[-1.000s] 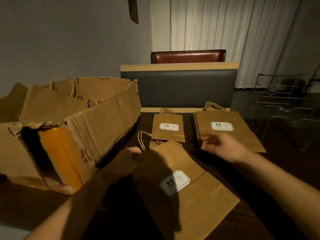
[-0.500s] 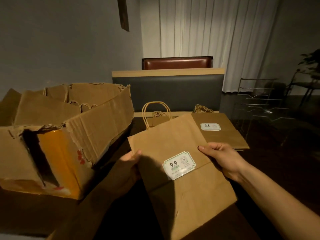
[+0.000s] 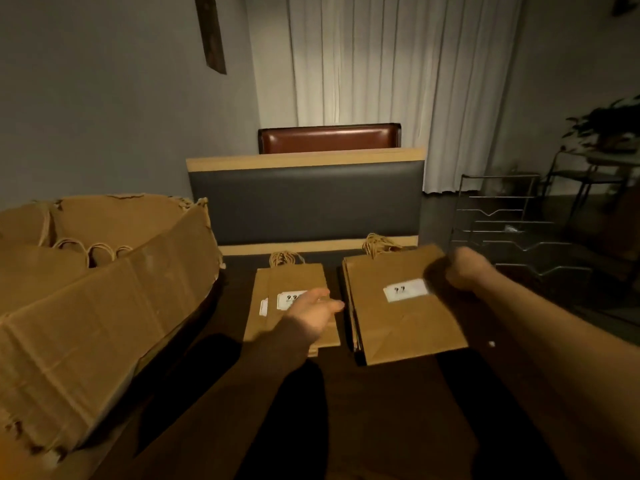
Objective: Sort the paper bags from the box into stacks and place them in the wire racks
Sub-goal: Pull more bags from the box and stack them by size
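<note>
Left hand [image 3: 311, 315] lay open, fingers straight, over the small bag stack [image 3: 291, 306] mid-desk [image 3: 398, 410]. Right hand [image 3: 465, 271] gripped the large bag stack's [image 3: 398, 306] far right edge. White labels read "9.9". Box [image 3: 104, 306] at left edge, wire racks [image 3: 512, 233] right.

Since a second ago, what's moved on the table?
The big bag both hands held near the person now lies atop the right stack. The left hand has let go and hovers open over the left stack; the right hand is at the bag's far right edge. Box and rack are unchanged.
</note>
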